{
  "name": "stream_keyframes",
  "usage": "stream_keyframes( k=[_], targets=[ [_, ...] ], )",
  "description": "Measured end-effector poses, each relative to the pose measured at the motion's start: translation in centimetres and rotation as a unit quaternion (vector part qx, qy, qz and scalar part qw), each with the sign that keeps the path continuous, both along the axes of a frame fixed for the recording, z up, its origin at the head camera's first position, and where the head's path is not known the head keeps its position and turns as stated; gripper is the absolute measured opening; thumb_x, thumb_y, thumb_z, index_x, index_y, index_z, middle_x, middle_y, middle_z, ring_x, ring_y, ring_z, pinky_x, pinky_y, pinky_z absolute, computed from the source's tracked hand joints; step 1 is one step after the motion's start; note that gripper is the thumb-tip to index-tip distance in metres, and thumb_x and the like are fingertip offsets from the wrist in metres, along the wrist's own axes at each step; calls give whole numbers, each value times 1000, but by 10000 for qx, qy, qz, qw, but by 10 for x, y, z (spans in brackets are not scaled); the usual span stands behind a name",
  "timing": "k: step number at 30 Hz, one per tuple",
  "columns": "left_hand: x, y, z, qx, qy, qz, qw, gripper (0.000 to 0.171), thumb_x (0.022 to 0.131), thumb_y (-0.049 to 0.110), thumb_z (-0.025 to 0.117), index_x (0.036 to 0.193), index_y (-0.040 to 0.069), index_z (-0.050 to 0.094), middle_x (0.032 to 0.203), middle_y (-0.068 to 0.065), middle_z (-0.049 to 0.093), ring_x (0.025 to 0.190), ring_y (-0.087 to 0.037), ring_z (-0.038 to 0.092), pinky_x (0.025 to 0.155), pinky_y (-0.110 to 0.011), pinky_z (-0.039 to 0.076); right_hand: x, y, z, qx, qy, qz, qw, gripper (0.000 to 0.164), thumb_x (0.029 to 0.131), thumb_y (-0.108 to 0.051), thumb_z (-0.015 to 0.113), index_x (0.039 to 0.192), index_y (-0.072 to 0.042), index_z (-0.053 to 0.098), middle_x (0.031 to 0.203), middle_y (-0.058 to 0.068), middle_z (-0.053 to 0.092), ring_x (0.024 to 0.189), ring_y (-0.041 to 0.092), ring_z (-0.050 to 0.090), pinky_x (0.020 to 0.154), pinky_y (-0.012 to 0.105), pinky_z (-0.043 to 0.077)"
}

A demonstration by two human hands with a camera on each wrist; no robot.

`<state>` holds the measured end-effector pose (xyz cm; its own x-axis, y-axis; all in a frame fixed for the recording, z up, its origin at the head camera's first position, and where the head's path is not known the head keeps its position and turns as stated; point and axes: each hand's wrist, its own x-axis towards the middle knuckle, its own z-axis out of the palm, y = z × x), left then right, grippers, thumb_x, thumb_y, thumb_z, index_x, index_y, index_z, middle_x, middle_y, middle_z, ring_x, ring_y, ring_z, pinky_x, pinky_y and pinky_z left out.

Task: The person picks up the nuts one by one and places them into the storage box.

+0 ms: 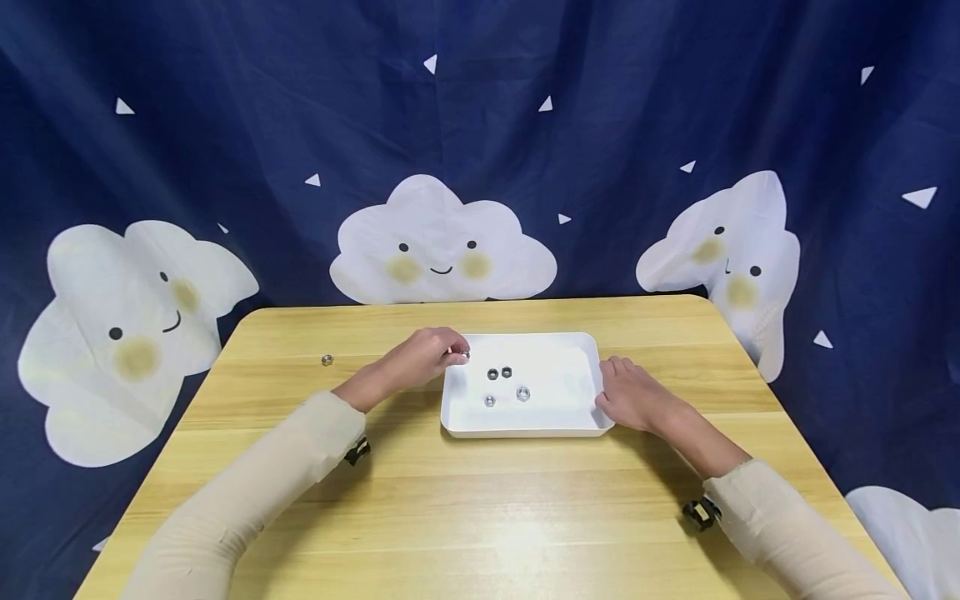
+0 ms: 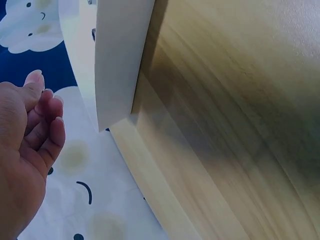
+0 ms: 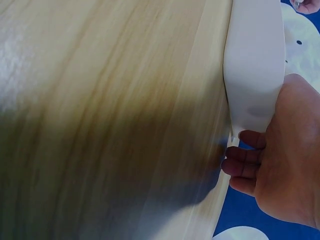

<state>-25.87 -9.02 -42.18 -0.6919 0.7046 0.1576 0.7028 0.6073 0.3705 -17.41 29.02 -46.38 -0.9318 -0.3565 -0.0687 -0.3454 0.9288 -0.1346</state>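
Observation:
A shallow white tray [image 1: 558, 367] lies on the table, with two dark hex nuts [image 1: 492, 374] and two silver hex nuts [image 1: 522, 393] on its floor. Over the tray's left rim, my left hand [image 1: 429, 357] pinches another small metal nut [image 1: 466, 354] between thumb and fingertips. In the left wrist view that hand [image 2: 30, 130] has its thumb and index tips together, and the nut is mostly hidden. My right hand [image 1: 636, 393] grips the tray's right end; the right wrist view shows its fingers [image 3: 245, 170] curled at the outer wall.
One more nut [image 1: 327, 360] sits on the wooden table [image 1: 480, 500] to the left, beyond my left forearm. Behind the table's far edge hangs a dark blue curtain [image 1: 600, 167] with white clouds. Black wrist straps [image 1: 702, 513] show under both sleeves.

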Motion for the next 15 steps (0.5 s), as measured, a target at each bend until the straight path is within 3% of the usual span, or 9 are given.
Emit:
stream_keyframes(
  k=[7, 15],
  targets=[
    [1, 9, -3, -242, -18, -290, 9993, 17, 98, 20, 72, 109, 7, 77, 103, -3, 77, 96, -15, 71, 88, -32, 59, 0, 0, -2, -23, 127, 8, 9999, 48, 96, -20, 49, 129, 14, 47, 120, 27, 54, 113, 41, 53, 101, 58, 46],
    [3, 18, -10, -476, 94, -612, 9969, 18, 97, 20, 74, 109, 7, 78, 107, -4, 78, 99, -16, 72, 89, -32, 59, -1, 2, -2, -9, -8, 2, 10000, 55, 97, -21, 47, 136, 18, 43, 130, 32, 53, 122, 45, 51, 107, 61, 44]
  ],
)
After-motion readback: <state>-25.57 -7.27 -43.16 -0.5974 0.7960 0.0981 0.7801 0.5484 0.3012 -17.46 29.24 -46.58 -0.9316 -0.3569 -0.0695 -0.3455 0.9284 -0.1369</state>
